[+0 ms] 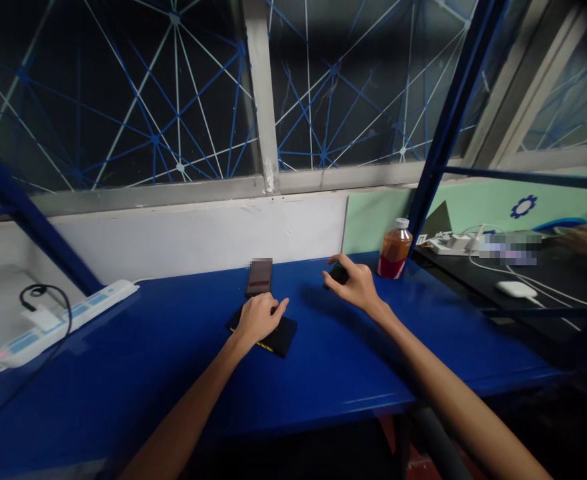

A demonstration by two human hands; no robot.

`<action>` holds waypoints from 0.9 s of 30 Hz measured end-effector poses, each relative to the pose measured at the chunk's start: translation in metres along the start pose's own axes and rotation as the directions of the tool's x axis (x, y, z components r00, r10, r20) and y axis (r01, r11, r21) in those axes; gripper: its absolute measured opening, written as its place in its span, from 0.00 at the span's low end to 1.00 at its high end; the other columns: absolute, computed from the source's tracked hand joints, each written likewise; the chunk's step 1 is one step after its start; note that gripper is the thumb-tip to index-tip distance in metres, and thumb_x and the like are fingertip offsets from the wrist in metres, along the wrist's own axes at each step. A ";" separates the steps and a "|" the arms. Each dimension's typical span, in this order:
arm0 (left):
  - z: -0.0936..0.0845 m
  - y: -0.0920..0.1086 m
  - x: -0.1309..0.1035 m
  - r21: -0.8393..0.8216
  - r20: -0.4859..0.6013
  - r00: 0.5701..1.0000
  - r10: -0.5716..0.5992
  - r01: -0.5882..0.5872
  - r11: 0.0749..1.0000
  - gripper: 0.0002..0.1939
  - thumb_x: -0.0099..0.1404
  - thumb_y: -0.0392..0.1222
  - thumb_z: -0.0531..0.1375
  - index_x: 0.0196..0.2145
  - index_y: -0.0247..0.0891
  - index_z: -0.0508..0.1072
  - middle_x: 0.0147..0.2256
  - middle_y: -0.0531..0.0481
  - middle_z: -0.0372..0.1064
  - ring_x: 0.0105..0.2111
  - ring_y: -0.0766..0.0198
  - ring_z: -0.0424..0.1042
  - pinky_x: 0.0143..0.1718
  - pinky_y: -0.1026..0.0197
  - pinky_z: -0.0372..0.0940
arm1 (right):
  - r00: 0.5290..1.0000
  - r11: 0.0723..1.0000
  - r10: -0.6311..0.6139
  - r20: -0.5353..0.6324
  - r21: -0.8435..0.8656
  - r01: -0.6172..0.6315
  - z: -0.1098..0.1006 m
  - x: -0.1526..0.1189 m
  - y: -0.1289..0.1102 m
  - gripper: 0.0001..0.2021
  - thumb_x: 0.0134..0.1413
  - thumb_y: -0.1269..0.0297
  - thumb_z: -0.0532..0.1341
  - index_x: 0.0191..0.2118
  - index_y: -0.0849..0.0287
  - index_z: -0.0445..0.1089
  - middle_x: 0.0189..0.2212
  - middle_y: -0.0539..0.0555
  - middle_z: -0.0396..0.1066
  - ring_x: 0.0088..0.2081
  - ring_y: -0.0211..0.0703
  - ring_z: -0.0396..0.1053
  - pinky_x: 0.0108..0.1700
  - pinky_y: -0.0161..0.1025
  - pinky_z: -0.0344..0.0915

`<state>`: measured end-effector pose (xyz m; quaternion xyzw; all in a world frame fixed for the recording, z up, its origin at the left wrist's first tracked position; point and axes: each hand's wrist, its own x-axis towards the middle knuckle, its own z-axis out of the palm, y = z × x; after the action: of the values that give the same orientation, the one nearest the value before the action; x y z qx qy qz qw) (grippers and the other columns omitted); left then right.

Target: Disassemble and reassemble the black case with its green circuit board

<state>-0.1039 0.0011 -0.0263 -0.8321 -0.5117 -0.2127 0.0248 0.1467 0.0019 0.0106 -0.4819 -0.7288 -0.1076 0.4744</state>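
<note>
While flat (long axis left-right), pouch [273, 337] underlies left hand [257, 319].

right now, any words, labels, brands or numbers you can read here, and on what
None can be read.
Bottle: red label, print too small.
Phone beyond the left hand: screen blurred.
Wall: blue gear sign, no words.
Right hand: on a small dark object, no marking seen.

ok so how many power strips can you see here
2. One white power strip lies at the left end of the blue table; a second power strip sits on the dark bench to the right. Others may be hidden.
</note>
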 end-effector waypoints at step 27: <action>-0.034 -0.012 0.000 -0.238 0.386 0.894 0.228 -0.142 0.961 0.42 0.44 0.69 0.65 0.55 0.50 0.69 0.48 0.45 0.68 0.47 0.46 0.67 0.43 0.53 0.63 | 0.999 0.995 0.048 -0.002 0.084 -0.048 -0.001 0.001 0.000 0.11 0.51 0.57 0.60 0.36 0.58 0.69 0.18 0.46 0.63 0.19 0.36 0.60 0.25 0.32 0.59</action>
<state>-0.1255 -0.0024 0.0025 -0.9013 -0.3990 -0.0814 -0.1478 0.1475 0.0014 0.0117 -0.4785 -0.7201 -0.0663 0.4980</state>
